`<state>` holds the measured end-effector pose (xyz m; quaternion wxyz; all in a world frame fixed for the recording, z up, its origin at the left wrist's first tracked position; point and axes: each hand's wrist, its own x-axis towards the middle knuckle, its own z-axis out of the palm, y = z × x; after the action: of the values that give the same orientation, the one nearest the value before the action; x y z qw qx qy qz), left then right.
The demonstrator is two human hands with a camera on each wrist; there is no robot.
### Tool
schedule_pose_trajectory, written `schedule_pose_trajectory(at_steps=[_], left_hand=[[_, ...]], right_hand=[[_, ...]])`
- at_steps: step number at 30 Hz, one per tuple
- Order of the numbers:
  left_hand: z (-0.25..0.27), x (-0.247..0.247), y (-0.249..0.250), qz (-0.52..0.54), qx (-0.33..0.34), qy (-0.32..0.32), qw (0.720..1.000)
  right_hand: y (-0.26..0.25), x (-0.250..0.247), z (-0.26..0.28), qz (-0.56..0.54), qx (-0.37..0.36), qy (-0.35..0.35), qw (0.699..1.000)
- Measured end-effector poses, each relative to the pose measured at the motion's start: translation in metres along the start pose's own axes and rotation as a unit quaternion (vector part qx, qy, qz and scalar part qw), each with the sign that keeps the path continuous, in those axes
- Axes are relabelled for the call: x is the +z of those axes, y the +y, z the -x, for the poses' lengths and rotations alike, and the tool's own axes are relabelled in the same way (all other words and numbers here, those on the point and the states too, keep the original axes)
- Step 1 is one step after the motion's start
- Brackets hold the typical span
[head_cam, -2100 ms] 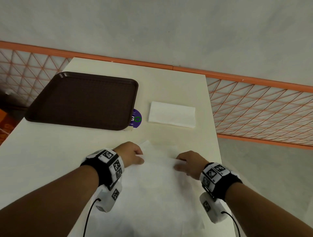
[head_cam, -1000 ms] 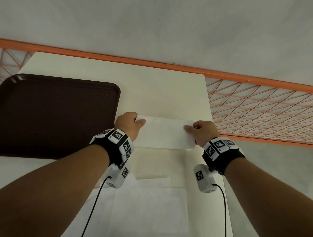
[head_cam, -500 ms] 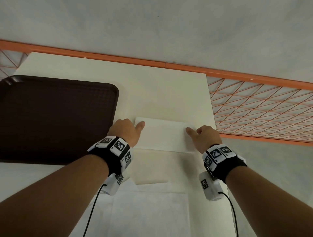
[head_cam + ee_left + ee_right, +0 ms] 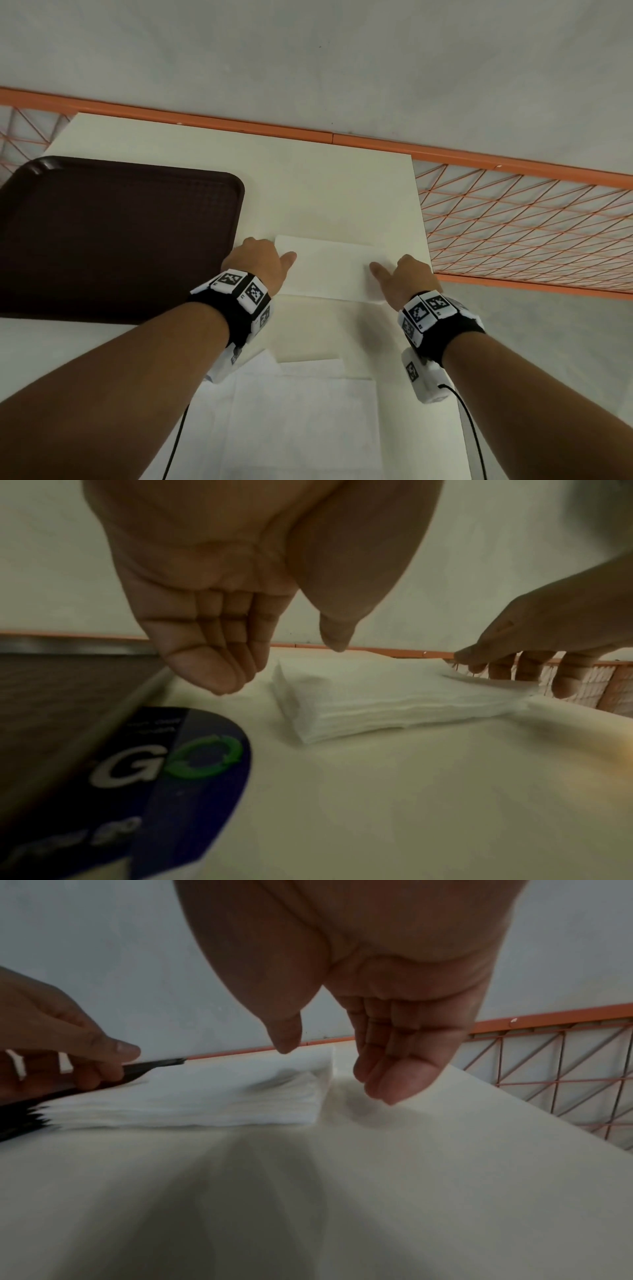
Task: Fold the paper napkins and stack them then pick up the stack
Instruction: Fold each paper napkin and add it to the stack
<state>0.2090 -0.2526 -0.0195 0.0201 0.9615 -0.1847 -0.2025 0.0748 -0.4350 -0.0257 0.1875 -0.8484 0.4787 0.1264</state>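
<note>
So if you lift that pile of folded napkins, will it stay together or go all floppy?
Probably floppy: the napkin stack is thin soft paper, and its top sheet already lifts at one corner. It likely weighs very little. The loose layers may slide or fan apart unless the left hand and right hand pinch both ends.

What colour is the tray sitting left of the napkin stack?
Dark brown tray, with a fine grid texture; clearest in the head view.
</note>
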Motion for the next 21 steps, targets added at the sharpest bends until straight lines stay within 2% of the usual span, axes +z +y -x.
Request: schedule_pose_trajectory(at_steps=[3, 5, 7, 9, 11, 16, 21], left_hand=[[0.013, -0.005, -0.016, -0.022, 0.036, 0.005, 0.999], [0.026, -0.006, -0.027, -0.019, 0.070, 0.001, 0.997], [0.043, -0.005, -0.036, -0.010, 0.096, -0.021, 0.995], [0.063, -0.001, -0.045, -0.008, 0.117, -0.057, 0.991], [0.083, 0.008, -0.054, -0.011, 0.141, -0.089, 0.986], [0.124, 0.032, -0.070, -0.008, 0.167, -0.164, 0.972], [0.154, 0.056, -0.077, 0.025, 0.182, -0.231, 0.956]], right_hand=[[0.004, -0.003, 0.026, -0.016, -0.016, 0.011, 1.000], [0.005, 0.002, 0.052, -0.032, -0.056, 0.006, 0.998], [0.006, 0.014, 0.081, -0.016, -0.144, -0.030, 0.989], [0.007, 0.031, 0.110, 0.033, -0.249, -0.085, 0.964], [0.007, 0.046, 0.131, 0.070, -0.303, -0.128, 0.942], [-0.003, 0.062, 0.152, 0.168, -0.327, -0.145, 0.918], [-0.009, 0.064, 0.155, 0.196, -0.318, -0.149, 0.916]])
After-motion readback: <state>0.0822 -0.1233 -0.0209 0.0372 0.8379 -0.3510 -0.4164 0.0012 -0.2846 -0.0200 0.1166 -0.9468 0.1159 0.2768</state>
